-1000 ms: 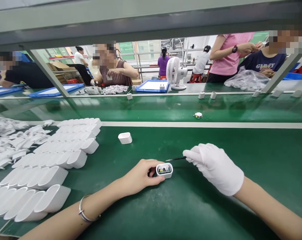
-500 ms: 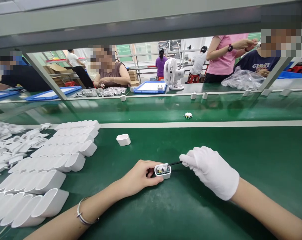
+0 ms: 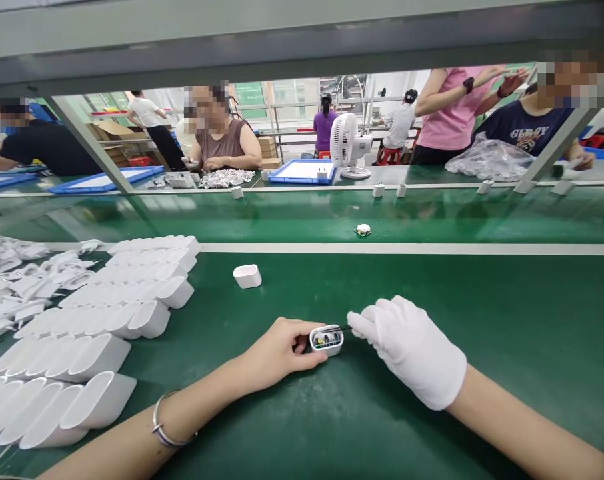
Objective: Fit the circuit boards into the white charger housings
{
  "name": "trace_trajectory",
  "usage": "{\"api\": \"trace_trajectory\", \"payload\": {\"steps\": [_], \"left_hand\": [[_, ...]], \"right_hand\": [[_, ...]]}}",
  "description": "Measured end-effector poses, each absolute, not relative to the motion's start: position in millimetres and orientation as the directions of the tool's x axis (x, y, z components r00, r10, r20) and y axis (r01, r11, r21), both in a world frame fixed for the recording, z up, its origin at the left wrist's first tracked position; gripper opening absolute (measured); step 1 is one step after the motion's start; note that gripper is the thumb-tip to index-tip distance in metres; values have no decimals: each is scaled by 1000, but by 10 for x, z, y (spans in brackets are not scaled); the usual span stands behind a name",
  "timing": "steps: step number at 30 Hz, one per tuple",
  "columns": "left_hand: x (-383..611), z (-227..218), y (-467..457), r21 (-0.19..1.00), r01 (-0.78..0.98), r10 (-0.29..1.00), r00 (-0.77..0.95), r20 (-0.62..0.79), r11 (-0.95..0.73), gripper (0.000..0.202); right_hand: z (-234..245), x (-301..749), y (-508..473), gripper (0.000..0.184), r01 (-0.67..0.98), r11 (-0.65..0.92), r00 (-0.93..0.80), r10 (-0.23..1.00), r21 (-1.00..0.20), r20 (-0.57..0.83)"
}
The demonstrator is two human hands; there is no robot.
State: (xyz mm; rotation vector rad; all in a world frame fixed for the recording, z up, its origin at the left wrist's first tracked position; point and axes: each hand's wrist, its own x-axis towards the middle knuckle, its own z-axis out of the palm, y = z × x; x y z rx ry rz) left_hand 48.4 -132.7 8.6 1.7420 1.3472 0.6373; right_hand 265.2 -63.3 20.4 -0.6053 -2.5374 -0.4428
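Surface: green bench (image 3: 432, 427).
Left hand (image 3: 277, 353): fingers closed around open white casing (image 3: 327, 339).
Right hand (image 3: 412, 347): gloved, pinching thin dark tool (image 3: 345, 328) at casing.

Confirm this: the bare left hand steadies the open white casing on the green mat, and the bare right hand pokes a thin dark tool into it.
One thing is wrong: the right hand is not bare, it wears a white glove, as the head view shows. The rest stands: the bare left hand steadies the open white casing on the green mat, and the thin dark tool reaches into it.
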Motion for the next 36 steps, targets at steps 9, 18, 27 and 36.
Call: {"api": "trace_trajectory", "payload": {"steps": [9,18,27,36], "left_hand": [[497,94,-1333,847,524,944,317,-95,-90,23],[505,68,-1348,828,550,947,310,-85,-106,17],[498,59,-1339,823,558,953,294,-72,-110,20],[495,55,-1340,812,572,957,283,-64,-115,21]], "right_hand": [[244,2752,-541,26,461,865,-804,312,199,506],[256,2731,-559,21,470,858,-805,320,208,499],[249,2751,-554,25,478,858,-800,337,187,497],[230,2720,-571,23,497,842,-791,341,209,508]]}}
